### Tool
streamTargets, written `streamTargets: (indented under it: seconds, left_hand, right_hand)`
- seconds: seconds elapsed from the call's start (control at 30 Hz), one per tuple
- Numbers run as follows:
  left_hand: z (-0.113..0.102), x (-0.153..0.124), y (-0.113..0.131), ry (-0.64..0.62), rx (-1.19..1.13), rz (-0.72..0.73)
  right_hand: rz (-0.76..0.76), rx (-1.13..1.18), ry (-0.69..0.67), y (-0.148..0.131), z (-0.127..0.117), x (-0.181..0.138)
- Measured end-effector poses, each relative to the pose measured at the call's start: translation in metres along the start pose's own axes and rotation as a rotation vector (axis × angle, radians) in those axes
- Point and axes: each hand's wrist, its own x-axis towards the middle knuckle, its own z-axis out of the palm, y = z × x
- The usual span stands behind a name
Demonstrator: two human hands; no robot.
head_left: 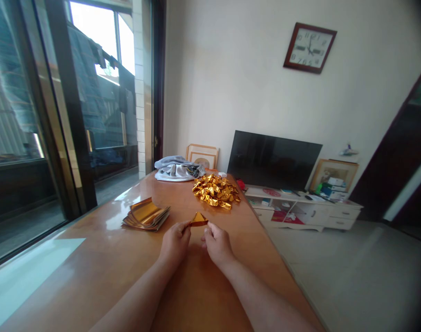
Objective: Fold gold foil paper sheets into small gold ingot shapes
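Note:
My left hand [176, 240] and my right hand [215, 242] meet over the wooden table [103, 272], fingers pinched on a small folded gold foil paper [198, 219] held just above the tabletop. To the left of my hands lies a stack of flat gold foil sheets [145, 214]. Farther along the table sits a pile of folded gold foil pieces [216, 191].
A grey cloth bundle [178, 168] lies at the table's far end. Glass sliding doors [58, 115] run along the left. A dark TV [272, 160] stands on a white low cabinet [307, 207] with picture frames; a clock [309, 47] hangs on the wall.

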Motion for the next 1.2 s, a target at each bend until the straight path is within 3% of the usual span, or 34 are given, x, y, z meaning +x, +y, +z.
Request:
streamTargets:
  seconds: [0.17, 0.47, 0.67, 0.97, 1.2]
  left_hand:
    - [-0.001, 0.001, 0.002, 0.007, -0.013, 0.020]
    - [0.010, -0.002, 0.000, -0.043, 0.037, 0.078]
    - [0.012, -0.006, 0.001, -0.083, 0.248, 0.120]
    - [0.004, -0.003, 0.006, -0.118, 0.186, 0.009]
    - [0.000, 0.002, 0.001, 0.044, -0.048, -0.152]
  right_hand:
    - [-0.077, -0.288, 0.105, 0.000, -0.006, 0.004]
    - [-0.047, -0.464, 0.120, -0.012, -0.010, 0.013]
    - [0.012, -0.524, 0.140, -0.019, -0.007, 0.022]
    - [0.162, -0.305, 0.114, -0.015, -0.009, 0.029]
    - [0.343, 0.094, 0.040, -0.011, -0.021, 0.023]
